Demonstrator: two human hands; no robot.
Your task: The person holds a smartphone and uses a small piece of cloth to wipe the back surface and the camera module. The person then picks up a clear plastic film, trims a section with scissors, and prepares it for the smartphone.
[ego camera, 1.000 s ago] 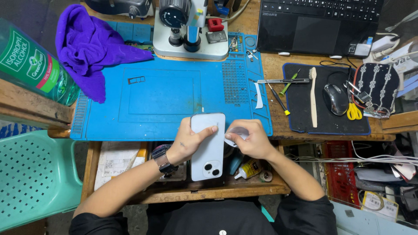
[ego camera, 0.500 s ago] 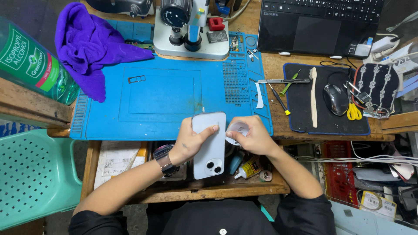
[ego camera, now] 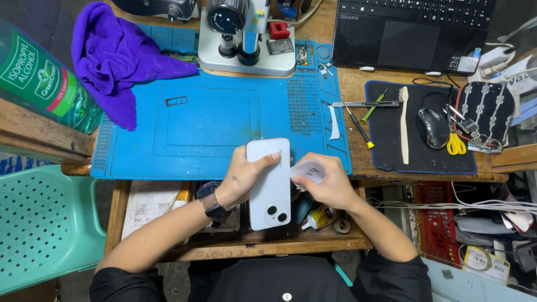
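My left hand (ego camera: pixel 241 180) grips a white smartphone (ego camera: pixel 269 184) back side up, its two camera lenses nearest me, at the near edge of the blue work mat (ego camera: pixel 201 120). My right hand (ego camera: pixel 330 182) is closed on a small pale, translucent piece (ego camera: pixel 307 169) right beside the phone's right edge. I cannot tell what the piece is. A dark watch sits on my left wrist.
A microscope (ego camera: pixel 246 33) stands at the mat's far edge, a purple cloth (ego camera: pixel 117 56) at its left, a green bottle (ego camera: pixel 45 78) further left. A laptop (ego camera: pixel 411 33), mouse (ego camera: pixel 432 127), tweezers and screwdrivers (ego camera: pixel 363 112) lie to the right. A green chair (ego camera: pixel 45 223) is below left.
The phone has shifted slightly toward me and tilted a little. My right hand has turned the pale piece at the phone's right edge. Everything on the bench stays put.
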